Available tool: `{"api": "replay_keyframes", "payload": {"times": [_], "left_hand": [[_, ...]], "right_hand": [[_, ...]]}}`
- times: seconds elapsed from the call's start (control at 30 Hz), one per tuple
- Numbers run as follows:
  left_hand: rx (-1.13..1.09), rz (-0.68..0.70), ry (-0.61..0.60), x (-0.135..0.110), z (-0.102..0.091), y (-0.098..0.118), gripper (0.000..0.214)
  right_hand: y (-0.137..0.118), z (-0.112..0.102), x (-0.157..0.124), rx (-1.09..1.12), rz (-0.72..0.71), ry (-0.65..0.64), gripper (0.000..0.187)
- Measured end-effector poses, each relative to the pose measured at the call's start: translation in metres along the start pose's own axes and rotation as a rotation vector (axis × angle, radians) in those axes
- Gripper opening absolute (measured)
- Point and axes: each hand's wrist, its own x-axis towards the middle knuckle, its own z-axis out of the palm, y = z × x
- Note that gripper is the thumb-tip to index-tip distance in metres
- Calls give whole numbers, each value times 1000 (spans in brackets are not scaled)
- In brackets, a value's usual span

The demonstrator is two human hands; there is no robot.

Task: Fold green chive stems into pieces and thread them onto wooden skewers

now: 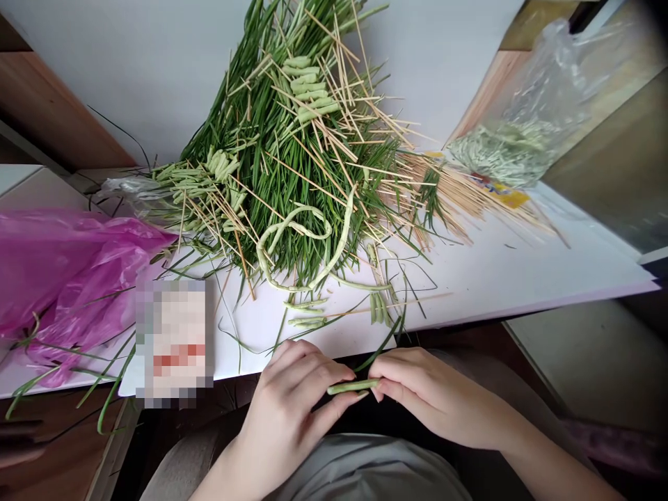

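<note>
My left hand (292, 400) and my right hand (425, 390) are both below the near edge of the white table (495, 278), over my lap. Between them they pinch a short pale green bean piece (353, 386), the left fingers curled on one end and the right fingertips on the other. On the table just ahead lie long green beans (297, 240) looped on a big heap of chive leaves (292, 160) mixed with thin wooden skewers (449, 191). A few cut bean pieces (378, 306) lie near the edge.
A crumpled pink plastic bag (67, 271) sits at the left. A blurred-out rectangle (175, 341) lies by the near edge. A clear plastic bag (527, 118) with pale green contents stands at the back right. Threaded bean skewers (310, 87) rest on the chives.
</note>
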Motion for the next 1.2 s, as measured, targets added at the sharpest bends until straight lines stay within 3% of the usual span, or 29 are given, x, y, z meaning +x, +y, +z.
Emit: {"api": "replay_keyframes", "payload": {"times": [0.17, 0.33, 0.43, 0.57, 0.7, 0.83, 1.0, 1.2], "left_hand": [[335, 178, -69, 4, 6, 4, 10], [345, 162, -122, 4, 11, 5, 18], [81, 7, -184, -3, 10, 5, 26], [-404, -300, -313, -11, 9, 5, 37], [-661, -604, -378, -15, 13, 3, 45], [-848, -857, -422, -21, 20, 4, 54], [-1051, -1019, -470, -36, 32, 9, 60], [-1302, -1114, -525, -64, 60, 19, 61]], "right_hand": [[-4, 6, 7, -20, 38, -32, 31], [-6, 6, 11, 69, 46, -94, 36], [-5, 7, 8, 118, -5, -127, 33], [-4, 12, 0, 102, -60, -194, 28], [-2, 23, -5, -206, -86, -107, 21], [4, 35, -5, -459, -254, -10, 27], [13, 48, -10, -639, -435, 130, 43], [21, 55, -26, -779, -664, 257, 33]]}}
